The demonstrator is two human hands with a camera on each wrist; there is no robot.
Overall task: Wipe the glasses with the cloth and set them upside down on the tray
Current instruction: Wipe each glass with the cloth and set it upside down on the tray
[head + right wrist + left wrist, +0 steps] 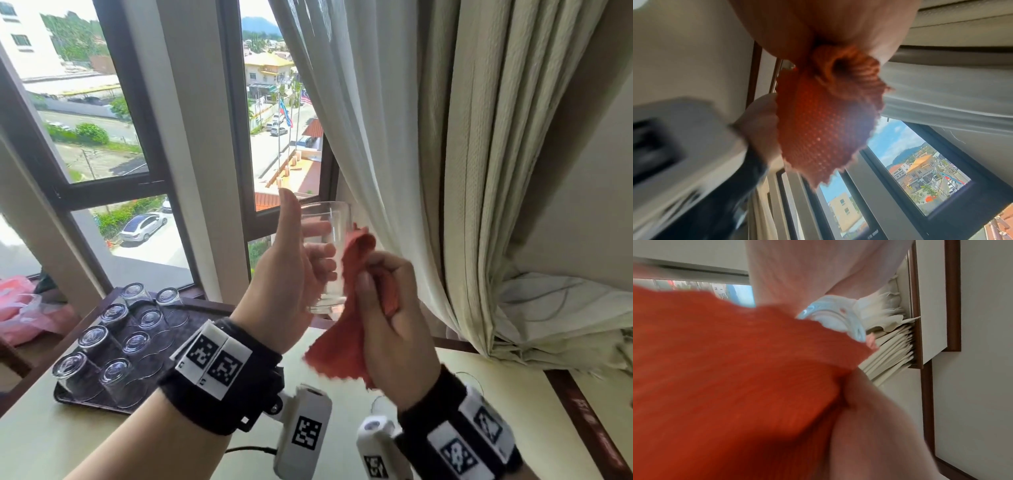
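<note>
Left hand (291, 274) up at chest height in front of the window (120, 120), fingers curled round a clear glass (325, 253), thumb sticking straight up beside the rim. Glass upright, mouth up, held in the air above the tabletop (85, 428).

Right hand (390, 308) bunched tight on a red cloth (342, 346). Cloth pressed against the right side of the glass; one crumpled end pokes up above the fist, the loose end hangs down below it, zigzag edge showing. The two hands sit close together, glass between them.

Left wrist view: mostly blurred red cloth, with the thick base of the glass (838, 319) showing past it. Right wrist view: cloth (822, 129) gathered in the fist, waffle weave visible, window behind.

Dark tray (68, 397) on the tabletop, low left, well apart from the hands. Eight glasses (113, 315) stand on it upside down, in two rows running away toward the window. Right part of the tray bare.

Pink plastic bag (20, 308) at far left beyond the tray. Pale curtain (445, 171) hangs right of the window, bunched at the sill just behind the hands. Wrist bands with black-and-white markers on both forearms.
</note>
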